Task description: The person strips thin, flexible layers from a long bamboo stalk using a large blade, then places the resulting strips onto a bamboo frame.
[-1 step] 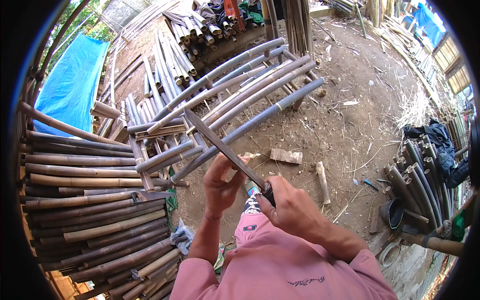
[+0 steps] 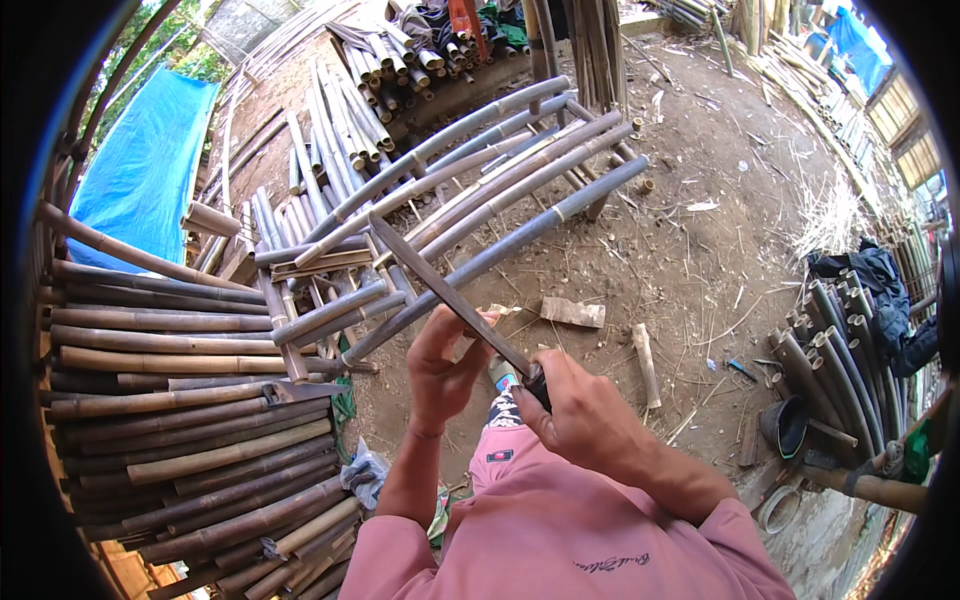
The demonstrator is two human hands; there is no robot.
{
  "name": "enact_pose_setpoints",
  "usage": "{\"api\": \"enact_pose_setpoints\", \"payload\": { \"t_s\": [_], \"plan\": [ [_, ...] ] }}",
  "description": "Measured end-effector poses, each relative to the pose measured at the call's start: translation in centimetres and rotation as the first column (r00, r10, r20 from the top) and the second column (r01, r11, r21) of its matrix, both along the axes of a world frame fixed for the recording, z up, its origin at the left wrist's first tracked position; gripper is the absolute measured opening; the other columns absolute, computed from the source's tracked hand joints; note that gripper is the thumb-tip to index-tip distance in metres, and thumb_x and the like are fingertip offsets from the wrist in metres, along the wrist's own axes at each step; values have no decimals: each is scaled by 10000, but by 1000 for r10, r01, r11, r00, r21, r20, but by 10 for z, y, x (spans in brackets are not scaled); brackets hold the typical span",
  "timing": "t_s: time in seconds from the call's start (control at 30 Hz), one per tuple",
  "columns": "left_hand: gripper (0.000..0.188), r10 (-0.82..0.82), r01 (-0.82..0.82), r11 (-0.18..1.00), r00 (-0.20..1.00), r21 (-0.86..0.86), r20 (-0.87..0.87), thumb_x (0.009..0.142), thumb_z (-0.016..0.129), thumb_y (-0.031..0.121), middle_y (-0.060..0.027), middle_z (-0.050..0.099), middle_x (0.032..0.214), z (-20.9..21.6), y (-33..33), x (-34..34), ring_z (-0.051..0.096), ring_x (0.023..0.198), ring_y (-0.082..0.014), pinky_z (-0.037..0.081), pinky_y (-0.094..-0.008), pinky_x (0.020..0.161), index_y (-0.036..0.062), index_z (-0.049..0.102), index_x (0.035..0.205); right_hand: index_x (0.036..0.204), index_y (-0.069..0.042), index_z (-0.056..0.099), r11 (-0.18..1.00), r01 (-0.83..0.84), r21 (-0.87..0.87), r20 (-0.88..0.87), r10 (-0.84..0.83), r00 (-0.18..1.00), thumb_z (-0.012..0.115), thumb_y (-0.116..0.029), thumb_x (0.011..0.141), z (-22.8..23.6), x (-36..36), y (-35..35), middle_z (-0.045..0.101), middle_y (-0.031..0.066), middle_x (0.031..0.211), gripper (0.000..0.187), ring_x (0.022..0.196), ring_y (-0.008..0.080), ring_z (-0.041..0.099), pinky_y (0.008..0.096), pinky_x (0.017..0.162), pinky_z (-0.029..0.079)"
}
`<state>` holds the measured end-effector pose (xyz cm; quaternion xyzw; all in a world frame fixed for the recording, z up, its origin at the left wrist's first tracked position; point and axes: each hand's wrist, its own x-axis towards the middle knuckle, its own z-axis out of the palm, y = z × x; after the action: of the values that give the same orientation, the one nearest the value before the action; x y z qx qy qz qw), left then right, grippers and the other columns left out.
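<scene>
A long machete (image 2: 425,272) with a dark, worn blade slants up and to the left in front of me. My right hand (image 2: 580,400) is wrapped round its black handle (image 2: 537,386). Close to the lower half of the blade is my left hand (image 2: 445,365), its fingers bent and pinched together behind the steel. A small pale sliver (image 2: 500,311) shows by those fingertips; whether they grip it or it lies beyond them I cannot tell. Past the blade's tip stands a low bamboo rack (image 2: 530,223) of long dark poles.
Stacked bamboo poles (image 2: 230,440) lie at my left, a saw-like metal blade (image 2: 300,392) on top. A cut bamboo piece (image 2: 572,312) and a short stick (image 2: 646,365) lie on the dirt ahead. Upright bamboo tubes (image 2: 830,350) and a black bucket (image 2: 783,425) stand at right.
</scene>
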<state>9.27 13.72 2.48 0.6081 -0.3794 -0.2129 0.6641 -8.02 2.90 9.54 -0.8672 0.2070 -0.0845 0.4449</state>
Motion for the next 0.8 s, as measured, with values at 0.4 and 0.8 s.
{"api": "enact_pose_setpoints", "payload": {
  "t_s": [0.4,0.8],
  "plan": [
    [212,-5,5,999,1000,-40,1,811,662,-94,-23,572,944,10,-17,13,570,945,-123,454,-304,872,13,611,986,1111,40,505,966,-4,260,-18,9,1000,560,-326,952,6,16,-24,618,220,773,402,715,342,628,418,643,476],
    [237,-24,24,998,1000,-54,-3,814,648,-90,-78,640,1067,5,-13,12,603,1010,-168,453,-344,917,-15,641,1039,1041,21,446,998,-63,25,-25,64,998,528,-336,958,8,11,-16,584,276,942,376,787,459,616,516,662,498]
  ]
}}
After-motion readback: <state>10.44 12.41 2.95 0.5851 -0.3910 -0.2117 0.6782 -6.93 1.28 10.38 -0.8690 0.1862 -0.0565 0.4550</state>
